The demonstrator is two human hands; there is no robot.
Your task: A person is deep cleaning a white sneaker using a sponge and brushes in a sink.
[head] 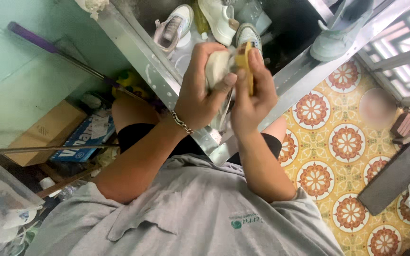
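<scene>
Grey shirt fabric filled the bottom centre of the frame, nearest the camera, with both bare forearms rising from it toward the middle. At upper centre the left hand, a chain bracelet at its wrist, was clenched around a pale shoe, thumb pressed across it; most of that shoe was hidden behind the fingers, so its shape was hard to make out. Just to its right the right hand had its grip closed on a yellow brush, held edge-on against the shoe; only a narrow strip of the brush showed, and its bristles could not be seen. Behind the hands, along the top edge, a dark metal basin held several white sneakers, all cut off by the frame or partly covered by the hands, along with a bottle-like shape too blurred to identify. At upper right another pale sneaker sat on the metal rim, its top cropped. Patterned floor tiles in yellow and orange spread across the right side. At left, a cardboard box and a blue carton lay in shadowed clutter, and a purple-handled pole crossed the green wall at upper left.
</scene>
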